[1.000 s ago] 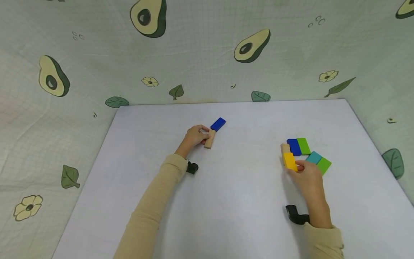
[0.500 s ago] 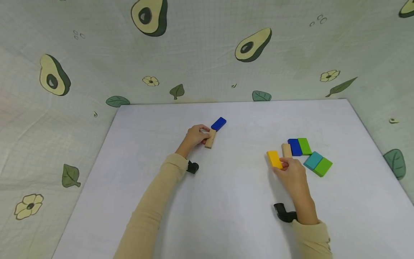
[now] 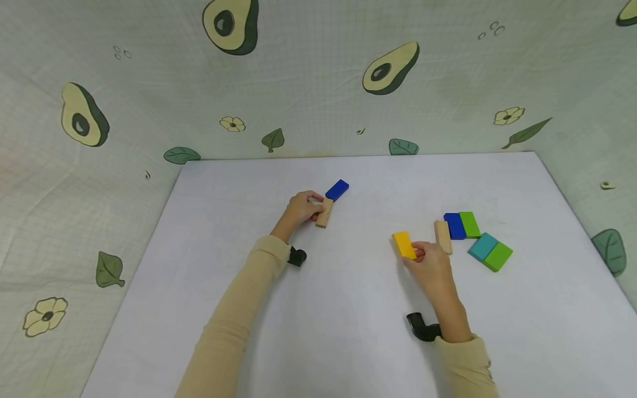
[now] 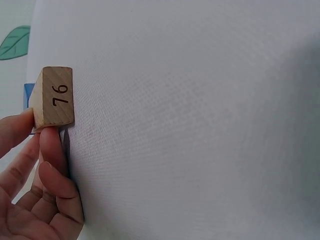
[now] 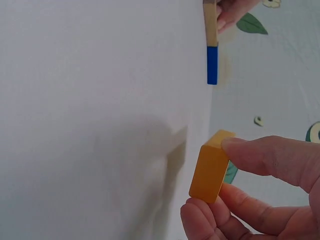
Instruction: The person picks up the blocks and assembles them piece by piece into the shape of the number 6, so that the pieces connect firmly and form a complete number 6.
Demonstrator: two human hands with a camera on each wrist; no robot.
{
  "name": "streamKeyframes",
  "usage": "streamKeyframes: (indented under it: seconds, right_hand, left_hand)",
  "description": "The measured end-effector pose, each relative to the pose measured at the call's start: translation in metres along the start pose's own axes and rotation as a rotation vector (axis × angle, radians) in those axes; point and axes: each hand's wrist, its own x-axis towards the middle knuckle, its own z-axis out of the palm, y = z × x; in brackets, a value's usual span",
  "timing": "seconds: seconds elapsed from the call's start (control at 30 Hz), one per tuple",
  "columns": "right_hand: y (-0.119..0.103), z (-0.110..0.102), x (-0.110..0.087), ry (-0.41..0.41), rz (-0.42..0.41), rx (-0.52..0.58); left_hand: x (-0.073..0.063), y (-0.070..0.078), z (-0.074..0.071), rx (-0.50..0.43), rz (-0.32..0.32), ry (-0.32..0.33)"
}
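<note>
My left hand (image 3: 301,208) holds a plain wooden block (image 3: 324,213) by its side on the white table. The number 76 shows on that block's end (image 4: 59,96) in the left wrist view. A blue block (image 3: 337,189) lies at an angle against its far end. My right hand (image 3: 432,269) pinches a yellow block (image 3: 404,245) between thumb and fingers. In the right wrist view the yellow block (image 5: 212,167) is held above the table, its shadow falling on the surface beside it.
Right of my right hand lie another wooden block (image 3: 443,237), a blue block (image 3: 455,226), a green block (image 3: 470,224), a teal block (image 3: 483,246) and a second green block (image 3: 497,256). Patterned cloth (image 3: 318,77) hangs behind the table (image 3: 348,309).
My right hand has carried the yellow block leftward, away from the coloured blocks, uncovering the wooden block there. My left hand stays at its block.
</note>
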Motion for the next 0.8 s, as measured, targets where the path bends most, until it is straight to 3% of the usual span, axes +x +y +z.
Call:
streamKeyframes:
  seconds: [0.8]
  right_hand:
    - [-0.028,0.029,0.006,-0.045,-0.073,0.054]
  left_hand:
    - [0.001,-0.001,0.000,-0.013,0.010,-0.001]
